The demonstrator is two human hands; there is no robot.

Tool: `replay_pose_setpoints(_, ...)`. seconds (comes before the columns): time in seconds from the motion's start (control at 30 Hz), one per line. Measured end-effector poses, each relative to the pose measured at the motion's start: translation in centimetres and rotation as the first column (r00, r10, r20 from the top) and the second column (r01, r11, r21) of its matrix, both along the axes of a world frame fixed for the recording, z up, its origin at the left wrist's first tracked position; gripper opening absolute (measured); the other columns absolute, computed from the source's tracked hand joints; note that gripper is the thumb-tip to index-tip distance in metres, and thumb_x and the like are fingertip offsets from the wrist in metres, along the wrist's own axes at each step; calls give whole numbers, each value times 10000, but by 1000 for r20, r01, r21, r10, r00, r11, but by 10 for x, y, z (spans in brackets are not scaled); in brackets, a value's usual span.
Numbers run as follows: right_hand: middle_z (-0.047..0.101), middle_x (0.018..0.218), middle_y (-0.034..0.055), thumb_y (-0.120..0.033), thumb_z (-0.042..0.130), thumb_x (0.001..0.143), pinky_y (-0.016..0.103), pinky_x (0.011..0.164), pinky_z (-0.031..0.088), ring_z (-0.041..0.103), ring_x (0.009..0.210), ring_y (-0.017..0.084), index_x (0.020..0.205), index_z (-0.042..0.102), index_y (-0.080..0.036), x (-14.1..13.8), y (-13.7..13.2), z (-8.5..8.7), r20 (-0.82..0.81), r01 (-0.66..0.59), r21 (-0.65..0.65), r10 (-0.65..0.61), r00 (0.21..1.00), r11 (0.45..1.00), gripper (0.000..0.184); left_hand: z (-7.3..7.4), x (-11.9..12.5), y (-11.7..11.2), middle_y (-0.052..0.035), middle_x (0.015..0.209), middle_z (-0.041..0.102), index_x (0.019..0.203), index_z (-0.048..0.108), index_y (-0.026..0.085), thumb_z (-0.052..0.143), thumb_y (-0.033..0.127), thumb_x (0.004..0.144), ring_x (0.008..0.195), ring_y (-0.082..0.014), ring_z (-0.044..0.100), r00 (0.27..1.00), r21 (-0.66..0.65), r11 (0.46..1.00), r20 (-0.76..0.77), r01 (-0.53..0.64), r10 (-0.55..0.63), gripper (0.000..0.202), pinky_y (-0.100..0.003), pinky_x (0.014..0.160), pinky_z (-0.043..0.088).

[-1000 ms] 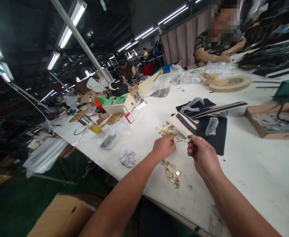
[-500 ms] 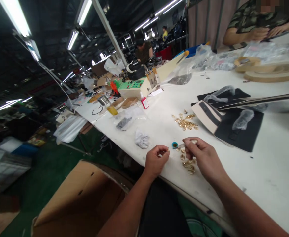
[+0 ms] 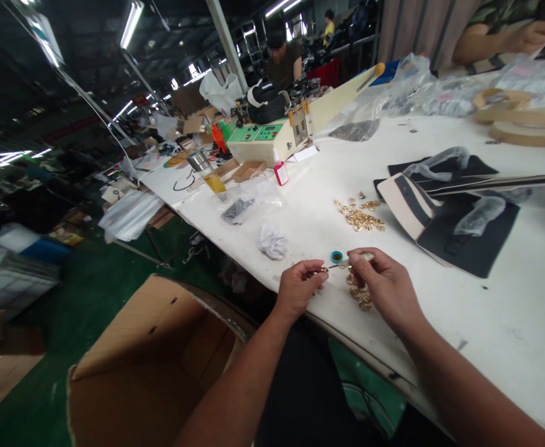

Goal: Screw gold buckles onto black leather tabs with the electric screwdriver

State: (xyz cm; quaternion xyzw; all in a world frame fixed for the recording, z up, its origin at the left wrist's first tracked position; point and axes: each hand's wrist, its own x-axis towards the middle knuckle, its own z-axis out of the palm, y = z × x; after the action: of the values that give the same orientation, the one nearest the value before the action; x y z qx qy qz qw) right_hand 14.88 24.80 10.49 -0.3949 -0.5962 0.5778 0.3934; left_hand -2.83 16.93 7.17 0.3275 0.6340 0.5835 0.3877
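My left hand is closed, pinching a small gold-coloured metal fitting between thumb and fingers. In my right hand is a thin tool with a pale handle. Its dark, narrow tip points left and meets or nearly meets the gold fitting; contact is too small to tell. Just behind the tip sits a small blue cap with something brown inside. Loose gold fittings lie beneath my right hand, partly hidden by it. Farther back is a larger pile of gold fittings.
Black and beige flat panels with plastic wrap lie to the right. Crumpled white paper, a red-and-white bottle and a green-panelled machine stand leftward. An open cardboard box is below the table edge. A co-worker's hands are at far right.
The tool's tip has gone from the blue cap to the gold fitting in my left hand. My hands have drawn closer together. The whole view has shifted slightly.
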Motion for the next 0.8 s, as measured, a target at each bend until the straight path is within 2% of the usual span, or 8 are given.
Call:
replay_pose_setpoints(0.07,638,635,-10,-630,704,926,258,539,450,563,583,149,986,753,-232,0,0,-1,1,-4,3,4,1000,1000,406,-2,1,0,-11,814,746,1045,786,164,894,352,675,578,-93,592,1000,19,1000,11,2,-2,428,-221,548,446)
replay_pose_setpoints(0.23,633,626,-9,-641,715,912,263,533,446,563,574,152,976,757,-224,-1,0,-1,-1,-1,0,1,1000,1000,424,-4,1,0,13,701,703,969,773,154,897,342,689,564,-95,572,1000,31,999,11,10,-10,359,-233,579,460)
replay_pose_setpoints(0.8,630,620,-8,-674,697,905,257,493,409,546,542,151,968,752,-227,-1,1,-2,51,-23,0,23,998,1000,455,-2,2,-1,15,687,699,959,785,164,899,349,700,581,-102,571,1000,30,999,-8,18,-17,337,-239,601,454)
